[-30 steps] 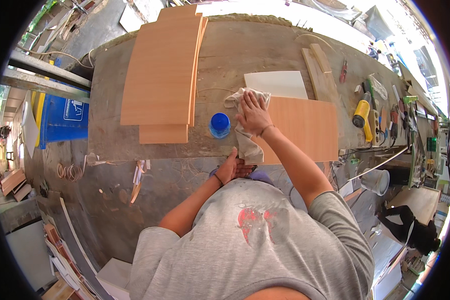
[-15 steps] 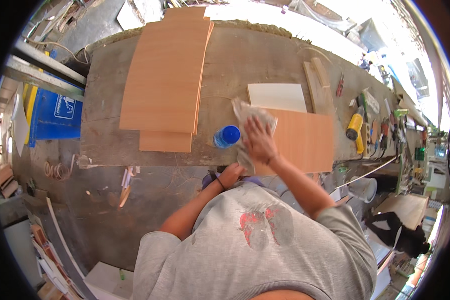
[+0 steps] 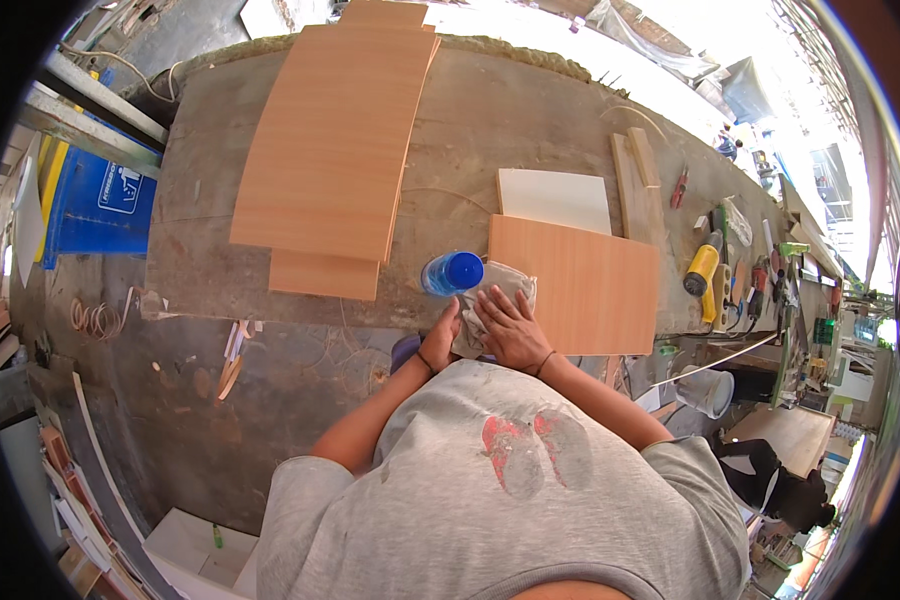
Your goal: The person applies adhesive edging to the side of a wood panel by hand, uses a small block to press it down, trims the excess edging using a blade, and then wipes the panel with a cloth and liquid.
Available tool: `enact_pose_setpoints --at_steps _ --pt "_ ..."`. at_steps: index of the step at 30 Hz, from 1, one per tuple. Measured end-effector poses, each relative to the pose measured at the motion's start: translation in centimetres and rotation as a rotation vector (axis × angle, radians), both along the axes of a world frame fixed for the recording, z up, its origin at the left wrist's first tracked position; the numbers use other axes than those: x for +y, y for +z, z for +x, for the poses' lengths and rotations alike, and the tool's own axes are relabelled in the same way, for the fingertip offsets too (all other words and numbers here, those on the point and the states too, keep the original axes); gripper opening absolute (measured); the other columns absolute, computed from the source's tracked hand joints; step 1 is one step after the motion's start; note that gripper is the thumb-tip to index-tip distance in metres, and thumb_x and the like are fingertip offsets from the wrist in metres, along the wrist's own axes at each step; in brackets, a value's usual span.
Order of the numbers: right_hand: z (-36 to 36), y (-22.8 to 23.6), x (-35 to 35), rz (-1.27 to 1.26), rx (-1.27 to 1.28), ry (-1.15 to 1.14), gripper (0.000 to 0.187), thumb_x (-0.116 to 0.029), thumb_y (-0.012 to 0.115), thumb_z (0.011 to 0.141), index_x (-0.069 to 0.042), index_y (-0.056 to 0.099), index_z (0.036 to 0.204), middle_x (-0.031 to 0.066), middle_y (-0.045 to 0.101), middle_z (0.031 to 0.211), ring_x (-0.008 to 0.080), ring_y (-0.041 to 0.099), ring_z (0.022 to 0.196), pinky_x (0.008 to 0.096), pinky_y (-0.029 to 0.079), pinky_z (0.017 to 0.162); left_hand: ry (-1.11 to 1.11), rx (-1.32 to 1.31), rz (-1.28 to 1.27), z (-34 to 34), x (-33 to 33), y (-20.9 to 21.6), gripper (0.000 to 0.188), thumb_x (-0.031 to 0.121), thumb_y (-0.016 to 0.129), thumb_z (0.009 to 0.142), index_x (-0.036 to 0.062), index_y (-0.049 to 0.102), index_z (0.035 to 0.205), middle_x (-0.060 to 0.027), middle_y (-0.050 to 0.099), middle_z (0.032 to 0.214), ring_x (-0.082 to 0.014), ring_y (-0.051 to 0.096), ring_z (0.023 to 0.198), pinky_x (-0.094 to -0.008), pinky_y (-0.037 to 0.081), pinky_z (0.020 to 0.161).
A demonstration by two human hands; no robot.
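A crumpled pale grey cloth point(image 3: 515, 282) lies over the left edge of a wood-grain board point(image 3: 595, 290) at the front of the workbench. My right hand point(image 3: 512, 328) rests flat on this cloth, its fingers spread. My left hand point(image 3: 440, 338) is against the cloth's left side, fingers stretched forward and close together; its palm faces the cloth and is hidden. Just beyond the left fingertips is a clear bottle with a blue cap point(image 3: 462, 270), tilted in the view and close to the cloth.
A stack of wood-grain panels point(image 3: 325, 150) covers the bench's left part. Behind the board lie a white panel point(image 3: 555, 200) and wooden strips point(image 3: 635, 185). Red-handled pliers point(image 3: 680, 188) and a yellow-and-black tool point(image 3: 703, 265) are at right. A blue bin point(image 3: 100, 205) stands left.
My right hand has drawn the cloth back toward me and lies nearer my left hand. My left hand has moved slightly forward and left, its fingers straightened from a closed grip at the cloth.
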State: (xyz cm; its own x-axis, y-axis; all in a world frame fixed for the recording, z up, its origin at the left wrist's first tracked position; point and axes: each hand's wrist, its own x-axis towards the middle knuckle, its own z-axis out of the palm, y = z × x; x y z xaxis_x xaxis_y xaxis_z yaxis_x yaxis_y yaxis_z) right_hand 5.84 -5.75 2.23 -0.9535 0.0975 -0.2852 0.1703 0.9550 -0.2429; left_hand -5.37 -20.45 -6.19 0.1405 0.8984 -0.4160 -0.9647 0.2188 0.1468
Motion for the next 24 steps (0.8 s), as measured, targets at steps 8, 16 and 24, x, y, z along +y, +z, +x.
enact_pose_setpoints --at_steps 8,16,24 --pt "-7.6 -2.3 4.5 0.088 0.207 -0.284 0.057 -0.031 0.045 0.092 -0.004 0.039 0.141 0.0118 0.032 0.152 0.0271 0.019 0.144 0.0540 0.014 0.114 -0.118 0.332 -0.258 -0.8 0.6 3.2 0.079 0.072 0.029 0.090 0.0168 0.030 0.146 -0.0002 0.047 0.140 -0.0176 0.052 0.122 -0.0370 0.051 0.090" --pt "-2.1 -0.4 2.0 -0.012 0.114 -0.213 0.060 -0.032 0.050 0.090 -0.006 0.038 0.142 0.0120 0.031 0.152 0.0281 0.020 0.144 0.0531 0.013 0.114 -0.072 0.329 -0.261 -0.8 0.7 2.5 0.069 0.066 0.034 0.093 0.0180 0.033 0.143 -0.0007 0.050 0.136 -0.0146 0.058 0.115 -0.0350 0.056 0.077" --pt "-3.1 -1.3 2.1 0.041 0.172 -0.208 0.054 -0.026 0.047 0.090 -0.006 0.041 0.140 0.0091 0.036 0.149 0.0289 0.024 0.142 0.0543 0.014 0.114 -0.107 0.364 -0.235 -0.3 0.4 2.0 0.066 0.063 0.031 0.095 0.0173 0.036 0.142 -0.0022 0.053 0.133 -0.0169 0.059 0.113 -0.0363 0.056 0.080"
